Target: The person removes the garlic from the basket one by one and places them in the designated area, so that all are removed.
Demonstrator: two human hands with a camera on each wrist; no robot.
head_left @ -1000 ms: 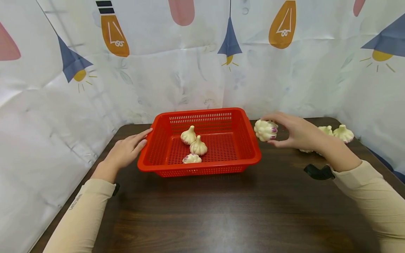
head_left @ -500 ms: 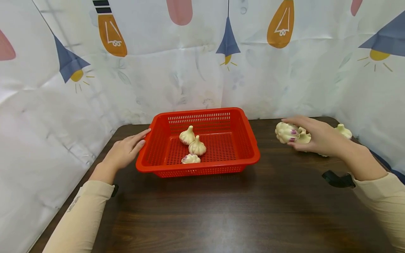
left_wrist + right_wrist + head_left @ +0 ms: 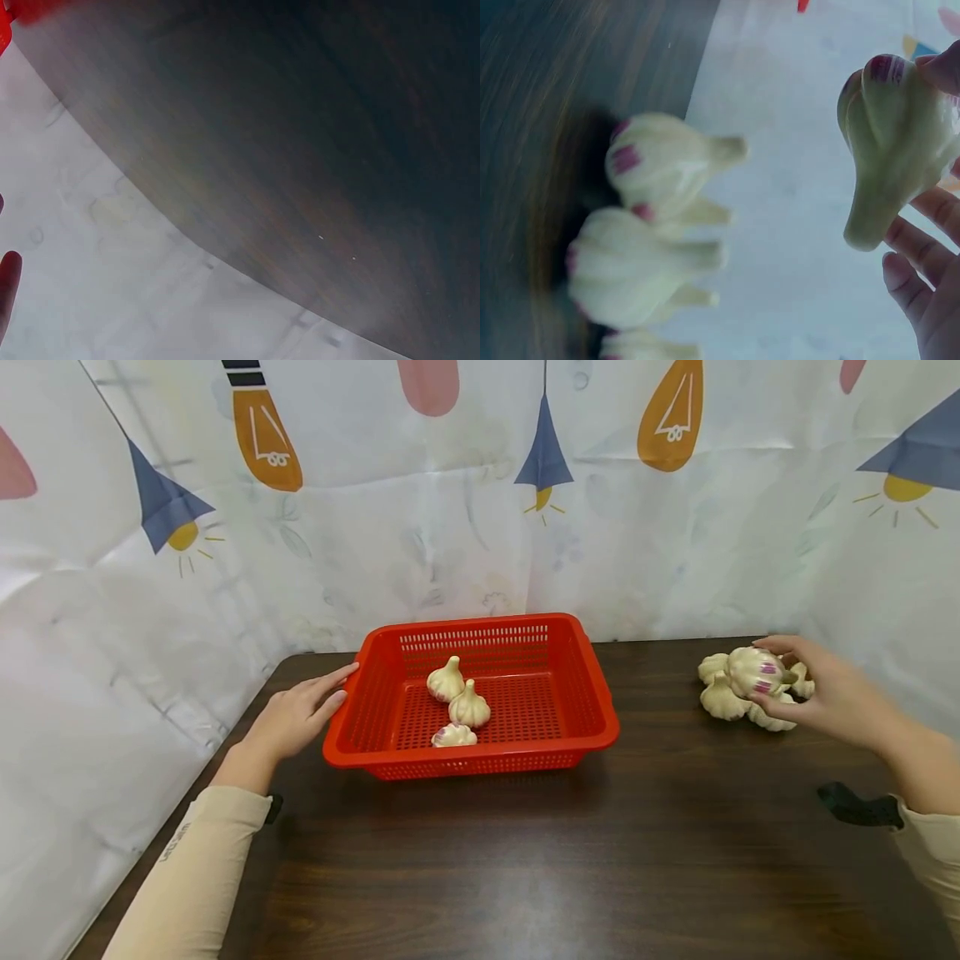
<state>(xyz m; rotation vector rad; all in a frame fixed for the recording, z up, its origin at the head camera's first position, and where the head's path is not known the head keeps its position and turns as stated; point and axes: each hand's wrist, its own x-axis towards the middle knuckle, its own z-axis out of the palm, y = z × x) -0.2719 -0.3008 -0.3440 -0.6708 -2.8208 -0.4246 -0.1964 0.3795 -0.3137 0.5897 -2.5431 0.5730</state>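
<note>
My right hand (image 3: pixel 832 693) pinches a garlic bulb (image 3: pixel 753 672) between thumb and fingers, above a cluster of garlic bulbs (image 3: pixel 722 700) at the table's back right. In the right wrist view the held garlic bulb (image 3: pixel 896 142) has its stem pointing down, apart from the blurred bulbs (image 3: pixel 637 262) at left. A red plastic basket (image 3: pixel 480 756) stands left of centre with three garlic bulbs (image 3: pixel 469 706) inside. At its left rim rests my left hand (image 3: pixel 300 714), fingers fairly straight, fingertips touching the edge. Only bits of its fingers (image 3: pixel 9 281) show in the left wrist view.
A dark wooden table (image 3: pixel 525 860) carries everything. White patterned cloth (image 3: pixel 450 527) hangs behind it and along the sides. Between the basket and the cluster on the right lies bare tabletop.
My right hand has carried the garlic bulb rightward, from beside the basket's right rim to over the cluster. The left hand and the basket have stayed put.
</note>
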